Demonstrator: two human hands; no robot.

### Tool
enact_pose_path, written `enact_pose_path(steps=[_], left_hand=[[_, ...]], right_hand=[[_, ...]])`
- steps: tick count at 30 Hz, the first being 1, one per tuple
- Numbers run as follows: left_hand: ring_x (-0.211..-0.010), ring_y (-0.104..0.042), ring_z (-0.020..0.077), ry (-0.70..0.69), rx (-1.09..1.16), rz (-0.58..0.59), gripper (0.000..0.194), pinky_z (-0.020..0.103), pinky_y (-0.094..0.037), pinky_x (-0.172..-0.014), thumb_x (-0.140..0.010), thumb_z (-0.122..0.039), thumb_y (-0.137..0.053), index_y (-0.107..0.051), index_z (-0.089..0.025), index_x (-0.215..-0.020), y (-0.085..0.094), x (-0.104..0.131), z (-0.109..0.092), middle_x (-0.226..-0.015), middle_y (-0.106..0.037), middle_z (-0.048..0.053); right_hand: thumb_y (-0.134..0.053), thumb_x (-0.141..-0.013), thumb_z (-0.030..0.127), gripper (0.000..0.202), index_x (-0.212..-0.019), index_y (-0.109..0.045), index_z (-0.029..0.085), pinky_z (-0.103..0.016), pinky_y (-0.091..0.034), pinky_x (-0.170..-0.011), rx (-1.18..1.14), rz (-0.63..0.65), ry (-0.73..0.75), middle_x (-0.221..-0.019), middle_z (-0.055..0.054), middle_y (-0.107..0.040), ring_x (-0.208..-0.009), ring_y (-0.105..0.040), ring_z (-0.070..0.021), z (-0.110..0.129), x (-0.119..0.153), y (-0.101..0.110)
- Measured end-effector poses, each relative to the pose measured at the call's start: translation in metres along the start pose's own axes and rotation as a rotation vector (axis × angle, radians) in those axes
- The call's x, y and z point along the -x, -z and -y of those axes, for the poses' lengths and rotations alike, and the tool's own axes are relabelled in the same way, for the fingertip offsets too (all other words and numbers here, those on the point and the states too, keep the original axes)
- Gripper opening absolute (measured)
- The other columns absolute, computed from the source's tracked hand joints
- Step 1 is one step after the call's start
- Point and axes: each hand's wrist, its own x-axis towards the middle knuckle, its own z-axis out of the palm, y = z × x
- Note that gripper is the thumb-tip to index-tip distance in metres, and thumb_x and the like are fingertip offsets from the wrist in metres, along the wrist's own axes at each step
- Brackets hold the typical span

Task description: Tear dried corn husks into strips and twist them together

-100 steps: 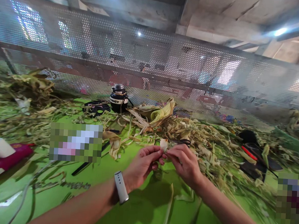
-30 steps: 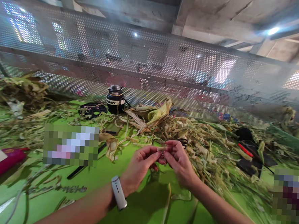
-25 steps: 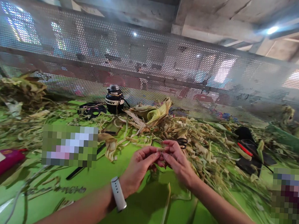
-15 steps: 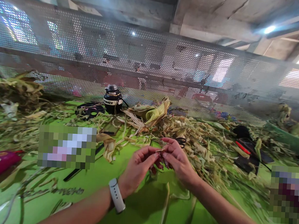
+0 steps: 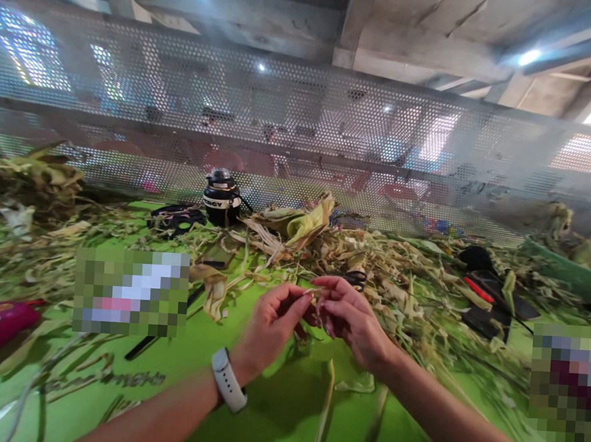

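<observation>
Above the green table (image 5: 273, 420), my left hand (image 5: 273, 326) and my right hand (image 5: 357, 321) meet fingertip to fingertip. The left thumb and index finger pinch one end of a thin, pale strip of dried leaf (image 5: 317, 292). My right hand's curled fingers are closed on the same strip, most of which they hide. A watch with a white band (image 5: 228, 380) is on the left wrist. Just beyond the right fingers lie black-handled scissors (image 5: 357, 278). Below the hands, a long dry leaf strip (image 5: 324, 409) rests on the table.
Heaps of dried husks (image 5: 295, 224) cover the table's far side, around a black jar (image 5: 221, 200). A magenta glue gun (image 5: 3, 326) is at left. To the right are a red-and-black tool (image 5: 479, 289) and a green basin (image 5: 563, 271). A perforated metal screen (image 5: 291, 121) stands behind.
The right fingers have shifted slightly and curled differently around the strip. Both hands stay close together in almost the same place, and the view has moved a little.
</observation>
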Motion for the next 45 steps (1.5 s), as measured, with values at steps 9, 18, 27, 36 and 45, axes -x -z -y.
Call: enact_pose_path(steps=[9, 18, 27, 36, 45], left_hand=[[-0.063, -0.056, 0.0114, 0.133, 0.168, -0.07, 0.021, 0.018, -0.043, -0.051, -0.066, -0.032, -0.074, -0.065, -0.016, -0.077, -0.004, -0.004, -0.001, -0.071, -0.064, 0.0], [-0.057, -0.055, 0.0088, 0.192, 0.262, -0.089, 0.022, 0.018, -0.039, -0.05, -0.063, -0.027, -0.076, -0.066, -0.014, -0.077, -0.007, -0.002, -0.003, -0.067, -0.064, 0.0], [-0.054, -0.053, 0.0071, 0.187, 0.284, -0.069, 0.02, 0.016, -0.037, -0.047, -0.066, -0.026, -0.074, -0.062, -0.014, -0.077, -0.007, -0.001, -0.001, -0.064, -0.061, -0.001], [-0.053, -0.054, 0.0077, 0.102, 0.174, 0.006, 0.02, 0.016, -0.04, -0.045, -0.076, -0.032, -0.066, -0.057, -0.015, -0.083, -0.005, 0.001, 0.004, -0.063, -0.059, -0.003], [-0.064, -0.062, 0.0129, -0.098, -0.199, 0.164, 0.02, 0.023, -0.049, -0.054, -0.087, -0.034, -0.051, -0.055, -0.016, -0.094, 0.005, -0.001, 0.011, -0.078, -0.063, 0.003]], right_hand=[[-0.051, -0.085, 0.023, 0.028, -0.112, -0.045, 0.021, -0.023, -0.046, -0.06, 0.415, -0.062, 0.275, -0.081, 0.0, -0.05, -0.069, -0.052, -0.0115, -0.008, -0.001, 0.003], [-0.049, -0.085, 0.02, 0.031, -0.115, -0.041, 0.021, -0.025, -0.048, -0.066, 0.465, -0.042, 0.312, -0.082, 0.001, -0.049, -0.072, -0.054, -0.0114, -0.01, -0.003, 0.003], [-0.049, -0.086, 0.022, 0.03, -0.115, -0.041, 0.022, -0.026, -0.047, -0.066, 0.375, 0.004, 0.278, -0.084, 0.0, -0.05, -0.072, -0.054, -0.0113, -0.01, -0.002, 0.0], [-0.058, -0.082, 0.028, 0.038, -0.116, -0.043, 0.021, -0.02, -0.038, -0.052, 0.231, -0.045, 0.169, -0.079, 0.002, -0.05, -0.061, -0.046, -0.0086, -0.001, -0.002, -0.002], [-0.064, -0.07, 0.024, 0.039, -0.106, -0.052, 0.018, -0.018, -0.02, -0.039, -0.021, -0.075, -0.054, -0.062, 0.007, -0.049, -0.04, -0.033, -0.0025, 0.006, -0.004, -0.003]])
